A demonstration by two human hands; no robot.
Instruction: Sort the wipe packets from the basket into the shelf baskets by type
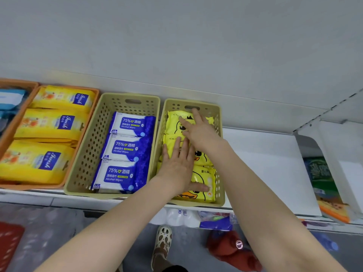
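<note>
Flat on the yellow duck packets [204, 175] inside the right-hand beige basket [219, 122] on the shelf [265, 163]: left hand [176, 167] nearer, right hand [200, 132] farther back, fingers straight, grasping nothing. Just beside, leftward: alcohol wipes [125, 148] filling a second beige basket [94, 138], then an orange basket [78, 88].

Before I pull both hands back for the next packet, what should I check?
1. Left hand holds nothing: ok, flat on the yellow duck-print wipe packets.
2. Right hand holds nothing: ok, fingers straight on the same packets.
3. Duck packets inside the right beige perforated plastic basket: ok.
4. Blue-and-white alcohol wipe packets unmixed in the middle beige perforated basket: ok.
5. Packets left to sort: cannot tell.
</note>
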